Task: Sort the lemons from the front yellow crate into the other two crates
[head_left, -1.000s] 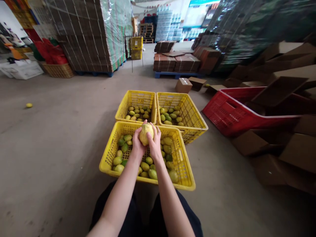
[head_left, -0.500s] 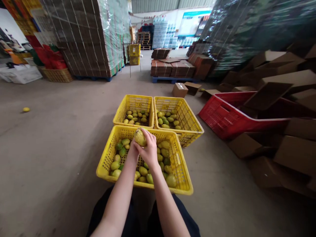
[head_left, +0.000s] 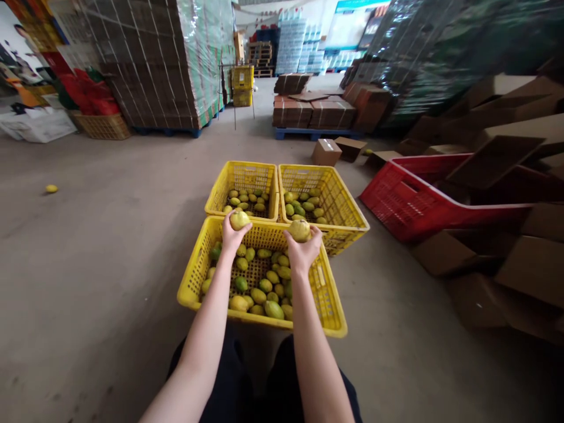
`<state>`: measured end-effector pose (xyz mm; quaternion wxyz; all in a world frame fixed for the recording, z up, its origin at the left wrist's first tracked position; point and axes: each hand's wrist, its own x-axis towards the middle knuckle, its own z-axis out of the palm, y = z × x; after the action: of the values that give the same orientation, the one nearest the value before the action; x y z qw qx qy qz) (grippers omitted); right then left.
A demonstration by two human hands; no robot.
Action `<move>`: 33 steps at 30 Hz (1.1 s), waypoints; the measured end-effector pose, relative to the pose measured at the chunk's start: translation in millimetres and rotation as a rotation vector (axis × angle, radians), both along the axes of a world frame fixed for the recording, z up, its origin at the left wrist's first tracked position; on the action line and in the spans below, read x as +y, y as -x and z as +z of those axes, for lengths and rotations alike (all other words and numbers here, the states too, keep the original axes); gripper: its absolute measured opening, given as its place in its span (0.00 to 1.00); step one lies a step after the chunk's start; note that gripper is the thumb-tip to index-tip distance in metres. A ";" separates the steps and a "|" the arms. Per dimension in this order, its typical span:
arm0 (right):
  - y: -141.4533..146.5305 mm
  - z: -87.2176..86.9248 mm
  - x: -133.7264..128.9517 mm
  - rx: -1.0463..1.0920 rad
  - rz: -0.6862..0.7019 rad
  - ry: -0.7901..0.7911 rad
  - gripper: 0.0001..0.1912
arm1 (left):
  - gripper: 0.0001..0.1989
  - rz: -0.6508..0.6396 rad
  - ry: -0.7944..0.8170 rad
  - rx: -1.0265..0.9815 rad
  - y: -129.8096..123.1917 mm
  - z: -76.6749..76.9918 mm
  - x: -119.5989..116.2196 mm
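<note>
Nearest, below the fingers [head_left: 316,232], sits the front crate [head_left: 194,276] with loose fruit [head_left: 274,309] in it. Over its far side, the left hand [head_left: 231,238] curls its fingers round one pale fruit [head_left: 240,220]; well apart, the right hand [head_left: 304,254] holds a second fruit [head_left: 300,230]. The step seems to be handling fruit one per hand; any next move would call for a secure grip and clearance over the crates. Just beyond the fingers stand the left rear crate [head_left: 255,170] and the right rear crate [head_left: 343,191], both holding fruit. No writing reads on the crates; far beyond the fingers, a blue-and-white sign [head_left: 348,26] is too small to make out.
</note>
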<state>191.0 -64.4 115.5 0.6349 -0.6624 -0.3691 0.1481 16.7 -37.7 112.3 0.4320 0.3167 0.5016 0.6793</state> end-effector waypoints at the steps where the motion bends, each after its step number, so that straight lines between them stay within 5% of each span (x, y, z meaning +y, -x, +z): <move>1: 0.2 -1.1 2.0 -0.003 -0.009 -0.013 0.30 | 0.32 0.030 -0.032 0.148 2.1 -1.1 -1.6; 4: 3.1 -1.8 4.9 0.011 -0.022 -0.073 0.29 | 0.32 0.058 -0.094 0.433 8.4 -3.5 -7.9; 7: 8.1 0.6 4.6 0.134 0.039 -0.100 0.32 | 0.32 0.059 -0.117 0.392 11.3 -3.8 -13.0; 12: 18.6 7.2 2.4 0.655 0.279 -0.105 0.35 | 0.32 -0.077 0.012 -0.138 4.9 4.9 -18.3; 19: 24.0 14.7 -3.2 0.946 0.588 -0.113 0.17 | 0.20 -0.309 0.018 -0.658 -18.0 23.6 -32.6; 24: 22.3 10.1 -1.1 1.163 0.571 -0.151 0.14 | 0.22 -0.376 0.005 -0.833 -36.9 27.4 -38.4; 33: 15.6 15.9 -3.4 1.089 0.513 -0.055 0.16 | 0.19 -0.330 0.205 -0.715 -33.5 21.5 -31.3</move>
<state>175.4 -67.8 131.4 0.6935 -0.3644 -0.1427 0.6049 50.2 -69.0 133.8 0.7116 0.0922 0.3273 0.6148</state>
